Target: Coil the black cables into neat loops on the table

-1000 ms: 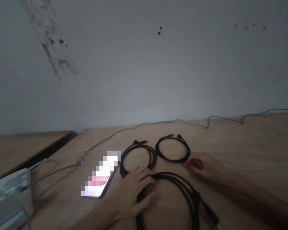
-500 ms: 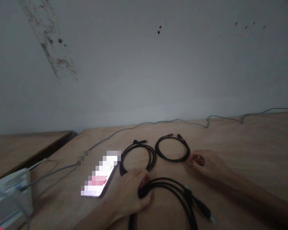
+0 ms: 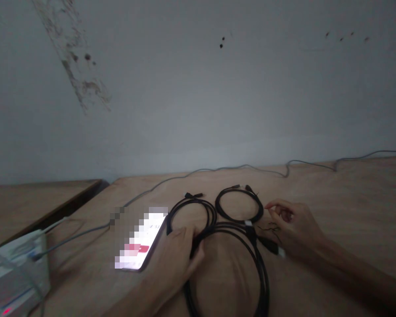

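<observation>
Two hands: left [image 3: 170, 268] clasping black coiled cable [image 3: 259, 268], plug [image 3: 269, 245] rightward; right [image 3: 293, 226] curled, apparently empty.

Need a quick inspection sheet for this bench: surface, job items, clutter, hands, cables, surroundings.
Surface: light wooden tabletop.
Job items: three black cable coils: large coil, middle coil, right coil.
Clutter: smartphone, lit, screen pixelated, left of the coils.
Hands: left hand on the large coil; right hand curled beside a black plug, holding nothing visible.
Cables: thin grey cable along the table's far edge, running toward a white device.
Surroundings: stained grey wall; second wooden table at left.
</observation>
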Tool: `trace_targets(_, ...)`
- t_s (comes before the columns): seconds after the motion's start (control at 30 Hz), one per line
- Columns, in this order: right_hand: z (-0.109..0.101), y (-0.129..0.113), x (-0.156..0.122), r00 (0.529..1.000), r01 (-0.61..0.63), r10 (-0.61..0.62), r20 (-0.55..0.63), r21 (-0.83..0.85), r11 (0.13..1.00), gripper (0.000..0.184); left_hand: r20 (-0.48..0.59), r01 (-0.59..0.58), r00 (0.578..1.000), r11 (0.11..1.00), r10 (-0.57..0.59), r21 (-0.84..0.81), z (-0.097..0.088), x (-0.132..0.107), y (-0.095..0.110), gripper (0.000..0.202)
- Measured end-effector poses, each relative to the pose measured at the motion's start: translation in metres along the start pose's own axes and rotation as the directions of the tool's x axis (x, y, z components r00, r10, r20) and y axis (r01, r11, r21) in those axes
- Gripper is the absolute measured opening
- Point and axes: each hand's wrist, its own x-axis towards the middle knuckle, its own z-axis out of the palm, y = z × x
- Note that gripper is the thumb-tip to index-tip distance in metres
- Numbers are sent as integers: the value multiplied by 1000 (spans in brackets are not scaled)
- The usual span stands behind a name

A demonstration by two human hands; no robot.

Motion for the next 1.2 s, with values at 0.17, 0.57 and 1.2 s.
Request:
trace_targets(0.17, -1, 4, 1, 1000, 12, -12, 2, -9, 1000, 28, -83, 224, 974, 958, -213, 177, 2, 10, -15, 8)
trace_targets(0.57, 4, 3, 0, 987, 79, -74, 140, -31, 996, 23, -142, -103, 986, 990, 88, -101, 3, 7, -13, 44)
trace_targets(1.2, 11, 4, -7, 936, 179, -177, 306, 23, 984, 24, -365, 95, 919, 983, -147, -157, 14, 19, -34, 44)
